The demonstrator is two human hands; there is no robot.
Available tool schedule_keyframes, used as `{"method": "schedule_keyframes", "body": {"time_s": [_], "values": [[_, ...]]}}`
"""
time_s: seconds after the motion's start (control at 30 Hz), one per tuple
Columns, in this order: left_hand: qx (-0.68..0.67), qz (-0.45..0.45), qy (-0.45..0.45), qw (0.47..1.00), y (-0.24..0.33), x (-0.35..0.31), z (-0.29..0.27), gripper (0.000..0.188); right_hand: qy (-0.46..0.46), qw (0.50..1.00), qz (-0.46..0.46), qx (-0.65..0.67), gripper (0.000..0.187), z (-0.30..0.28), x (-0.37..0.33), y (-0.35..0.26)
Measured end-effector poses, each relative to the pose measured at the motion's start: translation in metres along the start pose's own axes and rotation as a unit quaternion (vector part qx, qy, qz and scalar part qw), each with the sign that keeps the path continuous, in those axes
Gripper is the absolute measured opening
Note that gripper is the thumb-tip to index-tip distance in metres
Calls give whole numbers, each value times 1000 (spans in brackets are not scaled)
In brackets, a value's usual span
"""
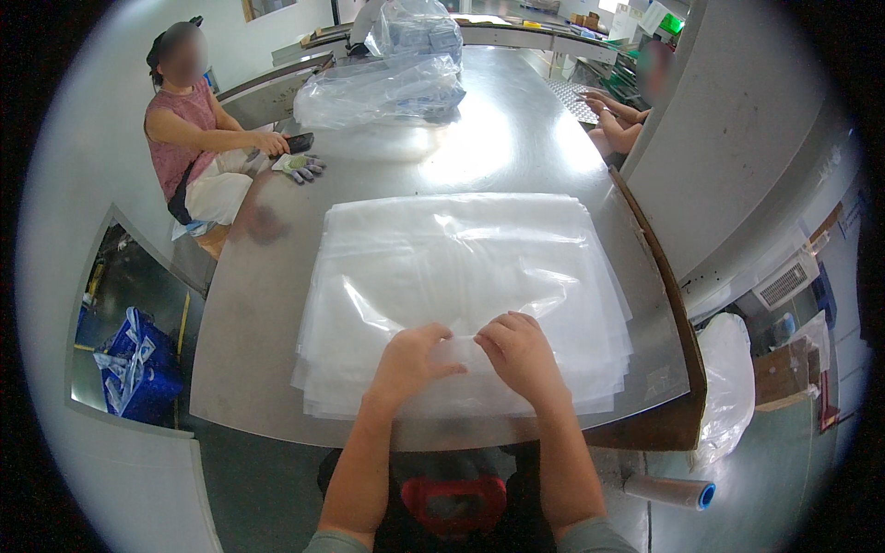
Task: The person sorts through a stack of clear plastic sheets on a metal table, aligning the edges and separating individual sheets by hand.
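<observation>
A stack of thin, clear plastic sheets (461, 267) lies flat on the metal table in front of me; I cannot tell whether they are flat bags. Their edges are slightly fanned out on the near side. My left hand (412, 361) rests over the near part of the stack, thumb and fingers spread apart. Close by on the right, my right hand (518, 352) pinches a raised fold of the top sheet between thumb and fingertips. A small gap separates the two hands.
Bundled clear plastic bags (387, 88) lie at the table's far end. At the left edge sits a person (189, 129) beside grey gloves (300, 167). Another person's arms (613, 115) show at right. A blue bin (140, 364) and a plastic film roll (670, 492) stand lower down.
</observation>
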State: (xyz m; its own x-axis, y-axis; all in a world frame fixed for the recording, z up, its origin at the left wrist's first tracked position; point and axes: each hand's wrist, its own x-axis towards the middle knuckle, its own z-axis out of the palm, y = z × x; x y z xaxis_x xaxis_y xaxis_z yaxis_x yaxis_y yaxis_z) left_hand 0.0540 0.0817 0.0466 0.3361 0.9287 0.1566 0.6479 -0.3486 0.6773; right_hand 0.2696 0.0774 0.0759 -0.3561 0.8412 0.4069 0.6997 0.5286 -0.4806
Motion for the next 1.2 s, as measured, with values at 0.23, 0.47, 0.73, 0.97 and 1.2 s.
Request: {"method": "schedule_keyframes", "body": {"time_s": [0.23, 0.47, 0.73, 0.97, 1.2], "values": [[31, 70, 88, 993, 11, 0, 4, 28, 37, 998, 45, 28, 6, 1, 0, 4], [4, 110, 96, 989, 11, 1, 6, 18, 45, 997, 56, 31, 6, 0, -2, 9], [-2, 93, 91, 991, 8, -1, 8, 17, 20, 998, 58, 33, 4, 2, -3, 9], [-18, 70, 78, 994, 9, 0, 7, 16, 5, 998, 62, 20, 6, 5, -3, 11], [-25, 48, 78, 995, 8, 1, 9, 14, 18, 999, 45, 21, 10, 3, -1, 2]]}}
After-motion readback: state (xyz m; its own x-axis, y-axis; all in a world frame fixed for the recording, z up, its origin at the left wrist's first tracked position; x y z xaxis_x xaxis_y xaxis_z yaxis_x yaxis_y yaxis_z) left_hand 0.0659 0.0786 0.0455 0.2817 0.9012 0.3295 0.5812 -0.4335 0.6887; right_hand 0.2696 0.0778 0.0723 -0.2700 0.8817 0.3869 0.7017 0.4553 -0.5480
